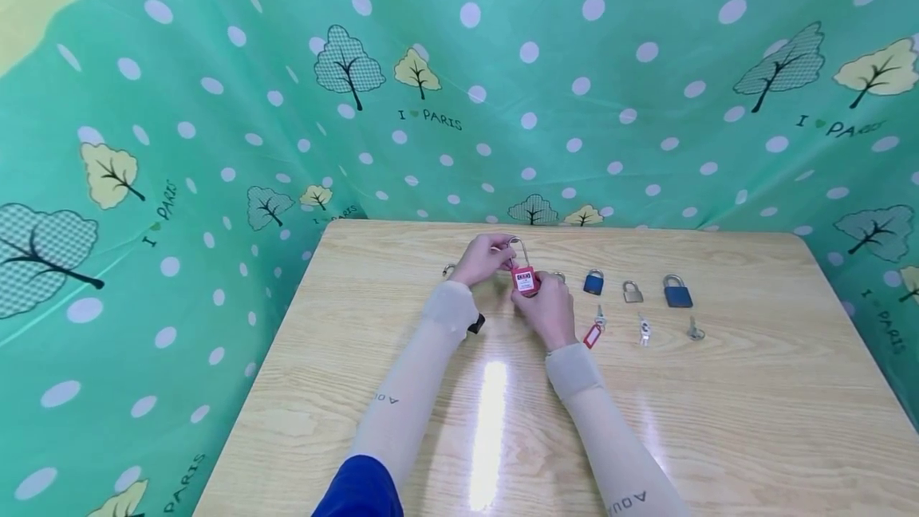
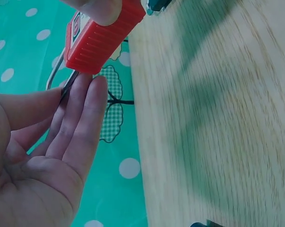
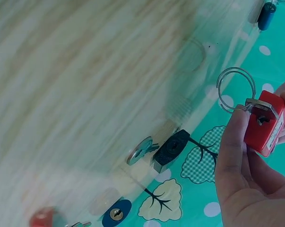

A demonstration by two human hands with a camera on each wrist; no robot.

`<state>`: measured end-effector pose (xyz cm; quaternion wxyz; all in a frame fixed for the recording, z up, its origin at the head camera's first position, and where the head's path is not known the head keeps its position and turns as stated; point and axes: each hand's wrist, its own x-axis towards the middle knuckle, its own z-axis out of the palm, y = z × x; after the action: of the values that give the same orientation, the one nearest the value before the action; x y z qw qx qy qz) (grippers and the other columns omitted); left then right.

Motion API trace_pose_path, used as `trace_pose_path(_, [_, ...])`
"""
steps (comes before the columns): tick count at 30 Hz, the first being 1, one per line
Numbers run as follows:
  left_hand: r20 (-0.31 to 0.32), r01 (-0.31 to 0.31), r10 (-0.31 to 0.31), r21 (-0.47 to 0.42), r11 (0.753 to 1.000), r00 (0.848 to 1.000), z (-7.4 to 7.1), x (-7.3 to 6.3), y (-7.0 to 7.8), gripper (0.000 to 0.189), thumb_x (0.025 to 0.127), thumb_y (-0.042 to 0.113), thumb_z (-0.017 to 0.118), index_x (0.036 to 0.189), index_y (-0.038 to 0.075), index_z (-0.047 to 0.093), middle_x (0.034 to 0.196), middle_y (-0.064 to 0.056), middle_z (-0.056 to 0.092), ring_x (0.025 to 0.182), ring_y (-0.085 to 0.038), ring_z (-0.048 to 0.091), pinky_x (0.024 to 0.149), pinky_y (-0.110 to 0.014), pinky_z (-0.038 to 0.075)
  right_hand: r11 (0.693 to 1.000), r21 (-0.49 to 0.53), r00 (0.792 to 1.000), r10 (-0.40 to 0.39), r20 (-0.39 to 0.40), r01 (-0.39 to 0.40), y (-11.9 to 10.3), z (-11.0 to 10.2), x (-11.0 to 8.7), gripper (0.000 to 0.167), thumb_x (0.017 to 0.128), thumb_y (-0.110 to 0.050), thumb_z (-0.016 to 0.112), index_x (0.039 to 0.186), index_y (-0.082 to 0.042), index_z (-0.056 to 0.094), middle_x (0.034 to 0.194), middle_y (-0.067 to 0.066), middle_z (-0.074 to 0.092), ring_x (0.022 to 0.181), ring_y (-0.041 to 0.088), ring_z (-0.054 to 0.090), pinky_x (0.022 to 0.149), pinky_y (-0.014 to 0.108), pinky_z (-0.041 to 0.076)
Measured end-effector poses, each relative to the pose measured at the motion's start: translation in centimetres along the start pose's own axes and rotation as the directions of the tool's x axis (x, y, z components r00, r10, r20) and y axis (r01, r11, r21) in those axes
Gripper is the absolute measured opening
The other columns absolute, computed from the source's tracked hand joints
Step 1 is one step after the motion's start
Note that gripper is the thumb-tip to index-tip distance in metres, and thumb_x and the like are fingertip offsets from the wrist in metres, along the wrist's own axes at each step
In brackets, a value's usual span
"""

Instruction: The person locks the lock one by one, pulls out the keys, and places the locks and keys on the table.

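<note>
A red padlock (image 1: 526, 281) with a white label and a tall metal shackle is held up between both hands over the far part of the table. My left hand (image 1: 483, 259) pinches the shackle (image 2: 69, 85) between thumb and fingers. The right hand (image 1: 549, 309) grips the red body. In the right wrist view, a metal key (image 3: 264, 108) with a wire ring (image 3: 236, 90) sits at the body's keyhole face, against the right hand's fingertips. I cannot tell how far the key is inserted or whether the shackle is released.
To the right lie a small blue padlock (image 1: 593, 282), a small metal padlock (image 1: 633, 292) and a larger blue padlock (image 1: 677, 294). Nearer are a key with a red tag (image 1: 593, 334), bunched keys (image 1: 644, 330) and another key (image 1: 695, 331). A patterned green curtain (image 1: 459, 174) stands behind the table.
</note>
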<state>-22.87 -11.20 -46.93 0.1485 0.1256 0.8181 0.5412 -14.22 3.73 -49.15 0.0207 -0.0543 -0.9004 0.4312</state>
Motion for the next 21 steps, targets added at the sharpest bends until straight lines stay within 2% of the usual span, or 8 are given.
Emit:
trace_pose_path(4, [-0.005,-0.009,0.009,0.029,1.0,1.0,-0.01,-0.1,0.04,0.041,0.106,0.001,0.06,0.147,-0.006,0.055,0.113,-0.023,0.069,0.091,-0.027,0.074,0.086,-0.033,0.063,1.0,-0.016,1.0,-0.013,-0.014,0.013,-0.04,0.03,-0.09,0.055,0.09,-0.016,0.081,0.132,0.012,0.061,0.114,0.027,0.065,0.099,0.039,0.067,0.087,0.05,0.06])
trace_pose_path(7, [-0.012,-0.009,0.009,0.038,0.999,1.0,0.01,-0.06,-0.07,0.035,0.106,0.005,0.064,0.139,-0.005,0.062,0.112,-0.02,0.071,0.09,-0.025,0.074,0.085,-0.034,0.063,0.999,-0.027,0.999,-0.026,-0.019,0.026,-0.11,-0.01,-0.14,0.057,0.09,-0.016,0.081,0.134,0.013,0.06,0.115,0.027,0.064,0.101,0.039,0.067,0.089,0.05,0.06])
trace_pose_path(13, [-0.033,-0.015,0.017,0.047,0.999,0.999,0.16,0.15,-0.31,0.028,0.106,0.018,0.067,0.126,0.0,0.072,0.108,-0.018,0.075,0.088,-0.02,0.074,0.083,-0.028,0.061,0.999,-0.02,0.999,-0.044,-0.028,0.044,-0.37,-0.28,-0.2,0.057,0.089,-0.015,0.081,0.135,0.012,0.06,0.112,0.025,0.063,0.097,0.038,0.066,0.086,0.049,0.06])
trace_pose_path(21, [-0.044,-0.021,0.022,0.017,1.0,0.999,0.47,0.06,-0.45,0.026,0.107,0.015,0.064,0.123,-0.003,0.074,0.102,-0.017,0.076,0.085,-0.023,0.075,0.077,-0.027,0.063,0.999,-0.021,0.999,-0.032,-0.018,0.032,-0.25,-0.54,-0.17,0.059,0.089,-0.014,0.081,0.137,0.013,0.059,0.113,0.025,0.063,0.099,0.037,0.066,0.088,0.047,0.061])
